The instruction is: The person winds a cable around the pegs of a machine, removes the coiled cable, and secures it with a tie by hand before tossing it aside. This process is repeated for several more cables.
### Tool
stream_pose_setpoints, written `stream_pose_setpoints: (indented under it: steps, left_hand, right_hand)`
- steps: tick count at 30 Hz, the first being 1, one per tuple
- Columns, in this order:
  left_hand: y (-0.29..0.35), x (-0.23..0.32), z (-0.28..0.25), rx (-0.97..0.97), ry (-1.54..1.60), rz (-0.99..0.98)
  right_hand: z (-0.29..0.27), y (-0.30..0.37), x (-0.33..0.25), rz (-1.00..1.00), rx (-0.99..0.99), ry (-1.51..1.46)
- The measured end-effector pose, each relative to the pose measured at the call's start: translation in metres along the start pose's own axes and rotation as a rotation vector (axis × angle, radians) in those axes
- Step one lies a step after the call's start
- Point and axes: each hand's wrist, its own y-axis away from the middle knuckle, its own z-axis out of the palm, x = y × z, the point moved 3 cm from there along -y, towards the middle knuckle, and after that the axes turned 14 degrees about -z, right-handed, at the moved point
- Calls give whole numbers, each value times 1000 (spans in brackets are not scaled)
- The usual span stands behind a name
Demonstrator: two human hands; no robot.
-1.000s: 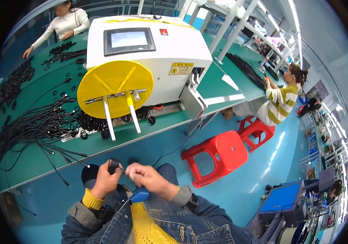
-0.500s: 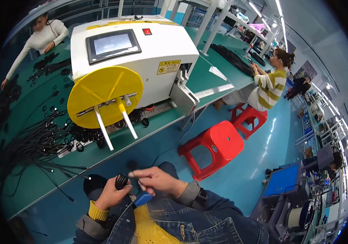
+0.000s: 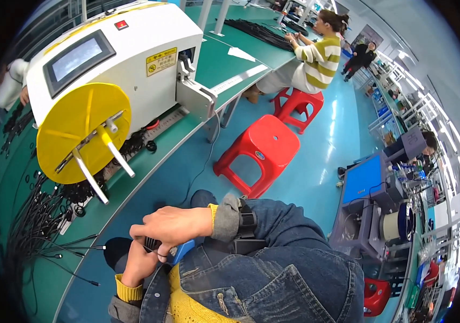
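Close in front of my body, both hands meet around a small bundle of black cable (image 3: 151, 244). My left hand (image 3: 139, 262) is closed around its lower part. Bent over the top from the right is my right hand (image 3: 175, 225), its fingers and thumb curled round the bundle and touching the left hand. Most of the bundle is hidden by the fingers. A blue object (image 3: 184, 251) shows just beneath the right wrist, its kind unclear.
A white machine (image 3: 149, 54) with a yellow disc (image 3: 82, 132) and two prongs stands on the green bench (image 3: 133, 185). Loose black cables (image 3: 36, 226) lie at left. Red stools (image 3: 267, 145) stand right of the bench; a person in a striped sweater (image 3: 319, 59) sits beyond.
My right hand has moved left from beside the bundle and now folds over it against my left hand. The view has swung to the right, so the machine sits further left.
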Motion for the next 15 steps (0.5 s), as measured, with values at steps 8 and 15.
stream_pose_setpoints:
  steps: [8,15]
  left_hand:
    - [30,-4,-6,131,331,13]
    - [2,-9,-13,-68,299,9]
  right_hand:
    - [50,9,18,432,468,-1271]
    - [23,29,42,648,679,-963]
